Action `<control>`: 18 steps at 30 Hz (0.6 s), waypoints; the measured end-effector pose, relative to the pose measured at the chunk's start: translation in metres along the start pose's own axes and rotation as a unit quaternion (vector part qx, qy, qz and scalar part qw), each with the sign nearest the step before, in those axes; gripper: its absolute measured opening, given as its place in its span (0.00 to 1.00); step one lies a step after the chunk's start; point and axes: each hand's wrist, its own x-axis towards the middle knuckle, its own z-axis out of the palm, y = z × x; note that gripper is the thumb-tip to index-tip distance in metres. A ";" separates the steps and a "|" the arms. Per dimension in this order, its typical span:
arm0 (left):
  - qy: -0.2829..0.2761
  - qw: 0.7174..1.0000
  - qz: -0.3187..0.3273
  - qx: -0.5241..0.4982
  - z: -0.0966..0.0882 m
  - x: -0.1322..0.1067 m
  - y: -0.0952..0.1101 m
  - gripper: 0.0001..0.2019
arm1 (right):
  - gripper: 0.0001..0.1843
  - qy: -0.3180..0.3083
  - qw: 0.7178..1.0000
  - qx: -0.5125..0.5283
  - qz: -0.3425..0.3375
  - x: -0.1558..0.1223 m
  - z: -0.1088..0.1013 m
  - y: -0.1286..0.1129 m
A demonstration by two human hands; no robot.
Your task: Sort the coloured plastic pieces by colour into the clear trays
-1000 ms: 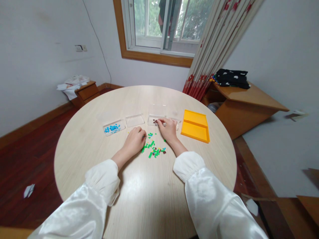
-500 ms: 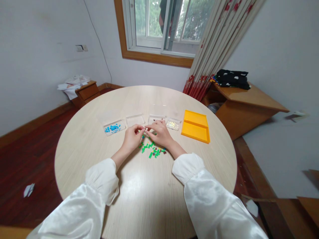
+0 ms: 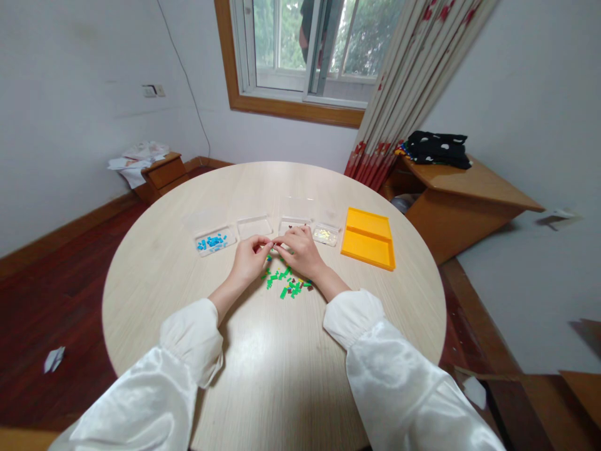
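Note:
Above the middle of the table, my left hand [image 3: 250, 258] and my right hand [image 3: 300, 252] meet at the fingertips. Both are closed in a pinch on a small dark piece [image 3: 275, 245], mostly hidden by the fingers. Just below them lies a loose pile of small building bricks [image 3: 284, 292], mainly green with some brown, yellow and blue ones. Part of that pile is covered by my right hand. Behind my right hand stands a clear box [image 3: 293, 220] holding a few dark brown bricks.
On the round table [image 3: 263, 376] stand a clear box of blue bricks [image 3: 230, 241], another clear box [image 3: 254, 218] and a clear box of pale yellow bricks [image 3: 334, 242]. A yellow two-part tray [image 3: 369, 222] is at the right. Someone stands outside the window [image 3: 282, 37].
My fingertips have closed slightly further around the small dark piece, so less of it shows. Everything else on the table stays where it was.

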 end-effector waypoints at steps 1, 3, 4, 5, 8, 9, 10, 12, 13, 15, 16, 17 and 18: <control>0.000 1.000 0.005 0.005 0.000 0.000 0.000 0.06 | 0.08 0.003 1.000 -0.001 -0.003 0.000 0.000 0.000; 0.000 1.000 0.014 0.010 -0.001 0.000 0.001 0.06 | 0.08 0.013 1.000 -0.003 -0.010 -0.001 0.000 0.000; -0.001 1.000 0.016 0.010 -0.001 0.000 0.001 0.06 | 0.07 0.019 1.000 -0.003 -0.014 -0.001 0.001 0.000; -0.002 1.000 0.018 0.009 -0.001 0.000 0.001 0.06 | 0.07 0.024 1.000 -0.003 -0.018 -0.001 0.001 0.000; -0.007 1.000 0.013 -0.001 0.000 -0.001 0.002 0.07 | 0.06 0.035 0.999 -0.006 -0.012 -0.001 0.002 0.001; -0.007 1.000 0.012 -0.005 0.000 -0.001 0.003 0.07 | 0.06 0.038 0.999 -0.008 -0.004 -0.001 0.002 0.002; -0.007 1.000 0.011 -0.007 0.000 -0.001 0.004 0.07 | 0.06 0.046 0.999 -0.010 0.008 -0.001 0.002 0.003; -0.005 1.000 0.010 0.001 0.000 -0.002 0.005 0.08 | 0.05 0.070 0.997 -0.017 0.037 -0.001 0.002 0.007; -0.006 1.000 0.011 0.013 -0.001 -0.002 0.005 0.08 | 0.05 0.087 0.994 -0.020 0.055 -0.001 0.002 0.010; -0.013 0.999 0.018 0.047 -0.001 -0.005 0.006 0.08 | 0.05 0.123 0.987 -0.026 0.098 -0.002 0.002 0.016; -0.022 0.997 0.026 0.066 -0.001 -0.006 0.006 0.09 | 0.04 0.138 0.983 -0.028 0.121 -0.003 0.002 0.019; -0.038 0.995 0.039 0.083 -0.001 -0.008 0.006 0.09 | 0.04 0.149 0.978 -0.029 0.144 -0.004 0.002 0.022; -0.061 0.992 0.059 0.096 -0.001 -0.010 0.007 0.09 | 0.05 0.156 0.974 -0.030 0.164 -0.004 0.002 0.024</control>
